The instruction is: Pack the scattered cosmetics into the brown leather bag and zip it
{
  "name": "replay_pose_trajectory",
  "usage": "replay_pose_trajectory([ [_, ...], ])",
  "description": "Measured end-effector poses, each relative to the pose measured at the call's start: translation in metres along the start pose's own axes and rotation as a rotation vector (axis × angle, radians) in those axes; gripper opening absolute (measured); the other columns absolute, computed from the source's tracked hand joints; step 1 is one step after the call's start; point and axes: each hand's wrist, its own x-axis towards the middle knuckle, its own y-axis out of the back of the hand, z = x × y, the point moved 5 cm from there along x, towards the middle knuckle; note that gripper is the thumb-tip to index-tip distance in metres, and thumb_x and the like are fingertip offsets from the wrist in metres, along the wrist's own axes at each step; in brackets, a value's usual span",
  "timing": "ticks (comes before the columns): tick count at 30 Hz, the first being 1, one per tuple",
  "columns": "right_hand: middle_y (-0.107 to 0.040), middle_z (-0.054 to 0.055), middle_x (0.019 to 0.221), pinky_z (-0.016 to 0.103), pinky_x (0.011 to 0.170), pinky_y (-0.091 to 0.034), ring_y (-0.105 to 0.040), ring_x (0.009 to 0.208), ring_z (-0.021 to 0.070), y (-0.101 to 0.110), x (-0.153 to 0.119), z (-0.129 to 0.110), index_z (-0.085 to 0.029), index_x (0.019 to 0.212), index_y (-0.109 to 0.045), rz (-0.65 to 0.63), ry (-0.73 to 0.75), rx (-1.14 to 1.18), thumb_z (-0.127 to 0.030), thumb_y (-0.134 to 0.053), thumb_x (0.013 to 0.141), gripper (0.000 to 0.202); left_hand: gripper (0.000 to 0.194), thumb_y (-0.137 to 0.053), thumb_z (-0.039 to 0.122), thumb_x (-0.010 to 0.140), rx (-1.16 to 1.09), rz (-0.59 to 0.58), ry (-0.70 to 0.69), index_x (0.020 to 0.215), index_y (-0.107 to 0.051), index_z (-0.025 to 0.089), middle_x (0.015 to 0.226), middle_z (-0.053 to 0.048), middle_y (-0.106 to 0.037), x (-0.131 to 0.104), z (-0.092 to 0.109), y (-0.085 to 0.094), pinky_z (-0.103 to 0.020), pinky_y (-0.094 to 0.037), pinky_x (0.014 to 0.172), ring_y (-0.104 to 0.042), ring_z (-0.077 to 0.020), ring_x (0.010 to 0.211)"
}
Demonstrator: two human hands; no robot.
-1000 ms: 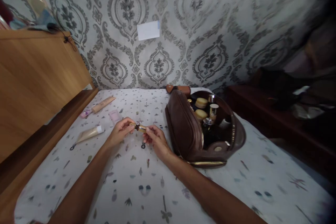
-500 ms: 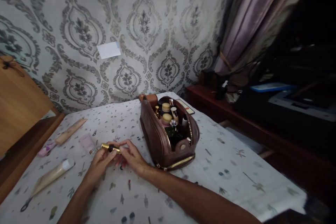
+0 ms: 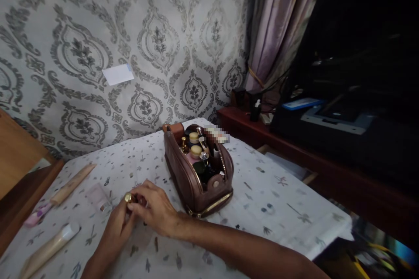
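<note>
Your left hand [image 3: 118, 222] and right hand [image 3: 153, 209] meet over the patterned surface [image 3: 268, 192], fingers of both clamped on a small gold tube [image 3: 128, 197]. Only its gold end shows; the rest is hidden, so its type appears to be lipstick but cannot be confirmed. The open brown cosmetic bag [image 3: 196, 183] stands just right of your right hand, not touching it. A pink sachet [image 3: 98, 196] lies just left of the tube. Two beige tubes [image 3: 70, 185] [image 3: 49, 248] lie nearer the left edge. Open surface remains right of the bag, up to the right edge.
</note>
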Motion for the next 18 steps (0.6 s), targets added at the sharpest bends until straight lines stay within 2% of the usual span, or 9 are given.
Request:
replay_pose_trajectory([
  [2, -0.060, 0.000, 0.092, 0.023, 0.081, -0.047, -0.059, 0.086, 0.0146, 0.007, 0.004, -0.006, -0.021, 0.106, -0.067, -0.038, 0.020, -0.053, -0.023, -0.068, 0.089, 0.017, 0.024, -0.052, 0.041, 0.088, 0.022, 0.001, -0.077, 0.087, -0.062, 0.020, 0.082, -0.007, -0.072, 0.002, 0.011, 0.001, -0.034, -0.060, 0.069, -0.071, -0.0244, 0.076],
  [5, -0.061, 0.002, 0.097, 0.024, 0.079, -0.047, -0.061, 0.086, 0.0158, 0.015, 0.006, -0.017, -0.019, 0.106, -0.067, -0.171, 0.084, -0.228, -0.026, -0.063, 0.092, 0.016, 0.021, -0.051, 0.038, 0.088, 0.047, 0.002, -0.148, 0.076, -0.058, 0.022, 0.068, -0.002, -0.066, 0.003, 0.025, -0.001, -0.031, -0.058, 0.063, -0.066, -0.0212, 0.064],
  [7, -0.062, 0.004, 0.099, 0.024, 0.074, -0.047, -0.061, 0.082, 0.0160, 0.021, 0.005, -0.025, -0.017, 0.105, -0.067, -0.256, 0.132, -0.355, -0.025, -0.059, 0.094, 0.016, 0.021, -0.052, 0.037, 0.087, 0.060, -0.004, -0.136, 0.074, -0.057, 0.022, 0.062, 0.000, -0.062, 0.003, 0.028, -0.004, -0.031, -0.057, 0.061, -0.064, -0.0208, 0.062],
  [10, -0.063, 0.006, 0.099, 0.023, 0.068, -0.046, -0.061, 0.078, 0.0154, 0.038, 0.003, -0.039, -0.015, 0.105, -0.066, -0.292, 0.183, -0.443, -0.022, -0.056, 0.096, 0.016, 0.019, -0.055, 0.038, 0.087, 0.043, -0.034, -0.074, 0.080, -0.059, 0.021, 0.064, 0.001, -0.062, 0.001, 0.027, -0.011, -0.030, -0.056, 0.059, -0.064, -0.0206, 0.063],
  [13, -0.064, 0.006, 0.099, 0.022, 0.073, -0.047, -0.061, 0.082, 0.0148, 0.065, 0.003, -0.055, -0.013, 0.104, -0.065, -0.237, 0.230, -0.384, -0.021, -0.054, 0.097, 0.015, 0.024, -0.057, 0.043, 0.088, 0.027, -0.071, -0.046, 0.094, -0.060, 0.020, 0.072, 0.000, -0.065, 0.002, 0.029, -0.016, -0.029, -0.055, 0.058, -0.064, -0.0199, 0.064],
  [16, -0.065, 0.006, 0.095, 0.022, 0.075, -0.047, -0.060, 0.082, 0.0139, 0.102, 0.006, -0.072, -0.012, 0.099, -0.065, -0.097, 0.295, -0.278, -0.020, -0.058, 0.096, 0.011, 0.029, -0.056, 0.045, 0.091, 0.083, -0.134, -0.084, 0.105, -0.060, 0.021, 0.076, -0.001, -0.065, 0.010, 0.040, -0.019, -0.029, -0.053, 0.057, -0.062, -0.0189, 0.064],
  [18, -0.064, 0.003, 0.088, 0.022, 0.073, -0.045, -0.059, 0.078, 0.0128, 0.129, 0.010, -0.083, -0.013, 0.094, -0.065, 0.011, 0.343, -0.235, -0.020, -0.060, 0.095, 0.008, 0.031, -0.053, 0.043, 0.094, 0.145, -0.158, -0.123, 0.115, -0.057, 0.022, 0.087, -0.003, -0.066, 0.023, 0.052, -0.018, -0.030, -0.053, 0.058, -0.061, -0.0184, 0.066],
])
